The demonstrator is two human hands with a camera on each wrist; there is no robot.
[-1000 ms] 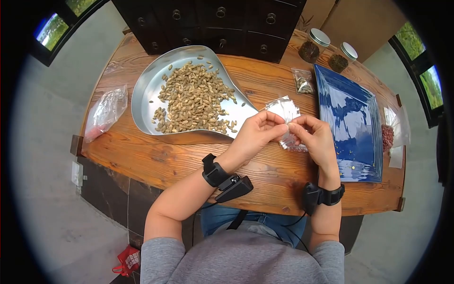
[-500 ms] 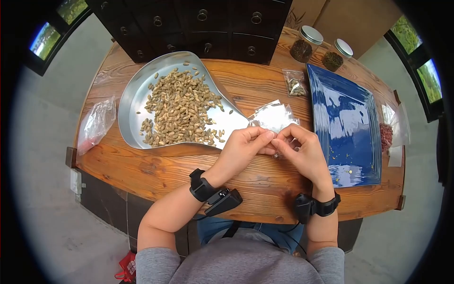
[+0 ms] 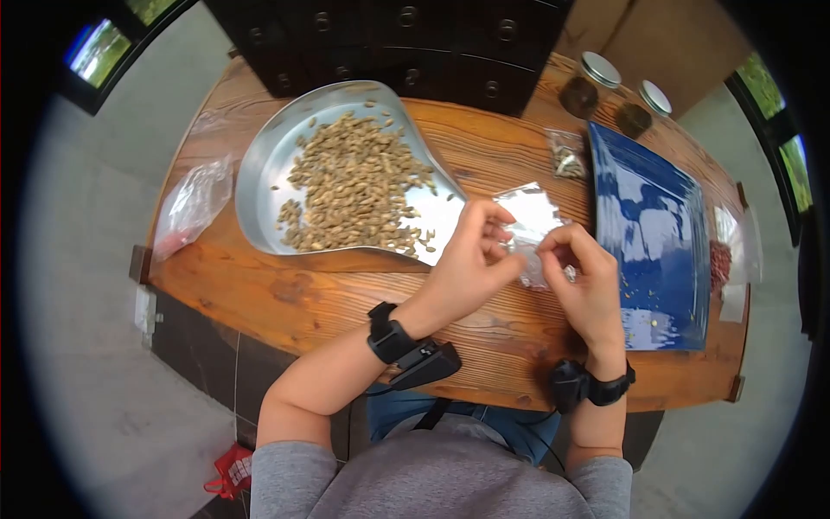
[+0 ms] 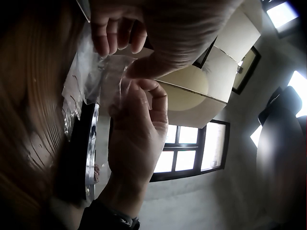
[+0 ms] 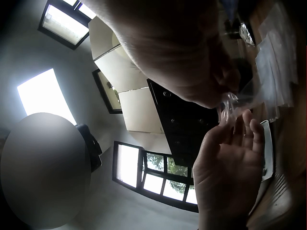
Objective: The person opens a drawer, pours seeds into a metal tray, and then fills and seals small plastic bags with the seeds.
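Between my hands is a small clear plastic bag (image 4: pixel 114 72), thin and see-through. My right hand (image 3: pixel 590 281) pinches its edge with thumb and index finger. My left hand (image 3: pixel 471 264) holds the other side, its thumb at the bag's edge and its fingers curved behind, as the left wrist view shows. Beneath and just beyond the hands lies a pile of similar clear bags (image 3: pixel 529 208) on the wooden table (image 3: pixel 346 298). To the left of them, a metal scoop-shaped tray (image 3: pixel 259 212) holds a heap of brownish dried pods (image 3: pixel 350 177).
A blue rectangular plate (image 3: pixel 653 233) with a few crumbs lies at right. Behind it stand two lidded jars (image 3: pixel 590 85); a small filled bag (image 3: pixel 567 156) lies beside it. Reddish pieces in a bag (image 3: pixel 720 264) sit at far right, a crumpled bag (image 3: pixel 197 203) at far left. A dark drawer cabinet (image 3: pixel 380 43) stands behind.
My thumbs, nearly together before, have moved apart, and the left fingers have spread from the thumb. The head view has shifted slightly.
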